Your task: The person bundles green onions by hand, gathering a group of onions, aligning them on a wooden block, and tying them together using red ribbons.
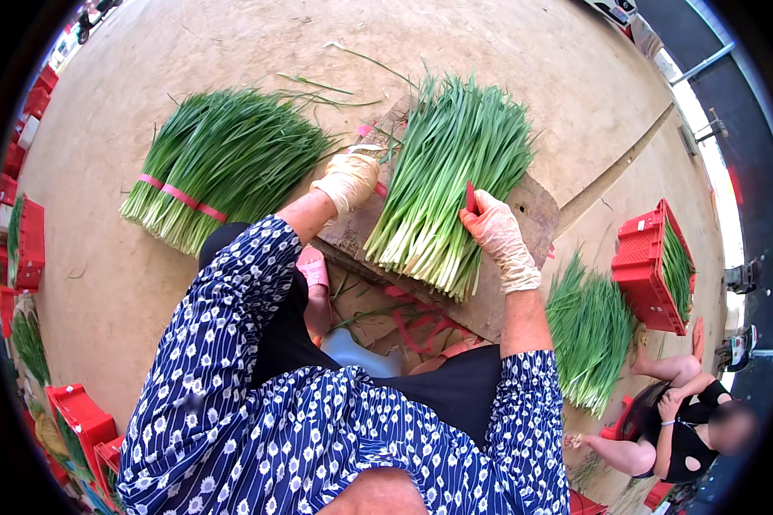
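Note:
A loose pile of garlic chives (455, 172), green with pale stem ends toward me, lies on a worn wooden board (532, 215) in front of me. My right hand (496, 233), in a thin pale glove, is at the pile's right side, with a red strip (470, 196) pinched between thumb and fingers. My left hand (349, 182), also gloved, is closed just left of the pile. Pink strip pieces and a pale sliver show beside it, but what it grips is hidden. Farther left lie chive bundles (232, 154) tied with pink bands (180, 196).
More chives (588, 335) lie on the floor at the right, beside a red crate (653, 266) holding chives. A person (687, 421) in black sits beyond. Red strips (421, 330) lie near my feet. Red crates (82, 421) line the left side.

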The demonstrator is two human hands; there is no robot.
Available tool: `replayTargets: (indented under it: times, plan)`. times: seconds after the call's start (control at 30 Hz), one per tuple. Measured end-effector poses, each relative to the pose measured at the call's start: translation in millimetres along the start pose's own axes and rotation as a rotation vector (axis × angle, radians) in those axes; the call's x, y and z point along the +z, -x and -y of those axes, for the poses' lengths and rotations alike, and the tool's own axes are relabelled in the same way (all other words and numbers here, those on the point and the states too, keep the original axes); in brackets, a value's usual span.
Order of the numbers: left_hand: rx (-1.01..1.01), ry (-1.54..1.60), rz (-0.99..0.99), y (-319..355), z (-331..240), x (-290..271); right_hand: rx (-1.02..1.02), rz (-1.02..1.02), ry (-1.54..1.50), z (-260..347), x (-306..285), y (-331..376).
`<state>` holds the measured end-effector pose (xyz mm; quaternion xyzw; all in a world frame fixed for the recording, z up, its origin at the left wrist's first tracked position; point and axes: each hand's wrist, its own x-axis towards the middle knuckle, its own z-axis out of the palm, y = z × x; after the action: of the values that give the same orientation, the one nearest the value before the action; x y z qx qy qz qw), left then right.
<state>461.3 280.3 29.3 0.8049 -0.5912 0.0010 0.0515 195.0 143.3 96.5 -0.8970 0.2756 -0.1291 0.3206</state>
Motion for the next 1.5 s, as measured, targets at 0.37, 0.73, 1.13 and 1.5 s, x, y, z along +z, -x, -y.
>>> replayTargets:
  times: [0.37,0.73,1.13,1.5]
  plan:
    - [0.344,0.395,0.002,-15.4,-76.3,-65.5,-0.030,-0.100,-0.280,5.9,12.3,1.8]
    - [0.121,0.050,-0.316,-23.1,-86.2,-89.3,0.046,-0.133,-0.994,41.9,60.3,-19.0]
    - [0.312,0.242,-0.700,9.2,-114.8,-147.3,-0.110,-0.310,-1.175,85.6,5.2,2.3]
    - [0.506,0.318,-0.558,10.0,-118.4,-59.5,0.116,-0.246,-1.183,45.3,37.0,35.1]
